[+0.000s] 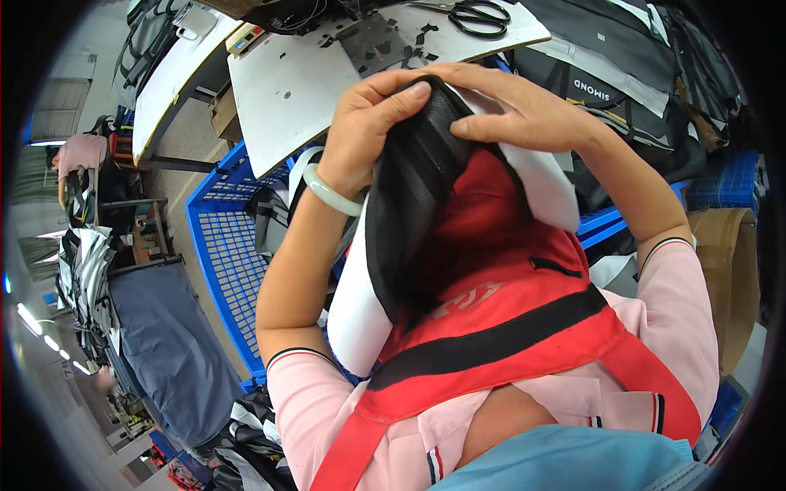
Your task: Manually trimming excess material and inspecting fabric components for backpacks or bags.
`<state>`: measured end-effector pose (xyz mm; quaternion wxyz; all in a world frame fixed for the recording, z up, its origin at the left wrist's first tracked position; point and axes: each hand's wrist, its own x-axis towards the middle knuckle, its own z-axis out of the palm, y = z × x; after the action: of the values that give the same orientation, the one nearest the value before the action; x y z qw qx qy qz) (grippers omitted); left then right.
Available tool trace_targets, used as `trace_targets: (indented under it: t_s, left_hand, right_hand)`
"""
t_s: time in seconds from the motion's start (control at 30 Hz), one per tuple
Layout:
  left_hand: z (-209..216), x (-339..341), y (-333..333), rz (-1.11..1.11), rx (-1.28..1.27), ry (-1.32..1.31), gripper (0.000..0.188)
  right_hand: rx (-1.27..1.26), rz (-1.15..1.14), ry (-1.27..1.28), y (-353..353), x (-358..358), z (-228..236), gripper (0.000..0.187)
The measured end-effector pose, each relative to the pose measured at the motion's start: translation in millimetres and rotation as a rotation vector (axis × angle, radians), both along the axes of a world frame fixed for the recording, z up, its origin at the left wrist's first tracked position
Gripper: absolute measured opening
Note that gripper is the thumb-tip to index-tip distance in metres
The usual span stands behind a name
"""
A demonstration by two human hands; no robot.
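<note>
A black mesh fabric piece [422, 147] with white outer panels hangs in front of my chest, bent into a curve with its dark inner side toward me. My left hand [368, 123] grips its upper left edge, the thumb pressing on the mesh and a pale bangle on the wrist. On the other side my right hand [524, 114] pinches the top right edge, its thumb near the mesh and its fingers behind. The fingers of both hands are partly hidden behind the cloth. Below lies the red apron [491, 286] that I wear, with a black band.
A white worktable [286, 98] with dark scraps and black-handled scissors [479, 18] stands ahead. Blue plastic crates [233, 262] flank me, the left one holding fabric pieces. Stacked black and grey panels [606, 74] lie at right. Another person [82, 155] works far left.
</note>
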<state>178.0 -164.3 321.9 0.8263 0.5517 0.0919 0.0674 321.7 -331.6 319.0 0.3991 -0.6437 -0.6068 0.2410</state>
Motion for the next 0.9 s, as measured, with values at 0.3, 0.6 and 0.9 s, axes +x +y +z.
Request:
trace_targets:
  t_s: [0.3,0.6,0.9]
  left_hand:
    - [-11,12,54,-0.101,0.084,0.141,0.023]
    - [-6,46,97,0.150,0.549,0.125,0.029]
    - [-40,70,136,0.178,0.402,0.158,0.031]
  right_hand:
    - [-0.155,0.070,0.259,43,44,-11,0.037]
    - [-0.204,-0.020,0.305,99,81,5,0.037]
    - [-0.261,0.025,0.544,138,105,-17,0.035]
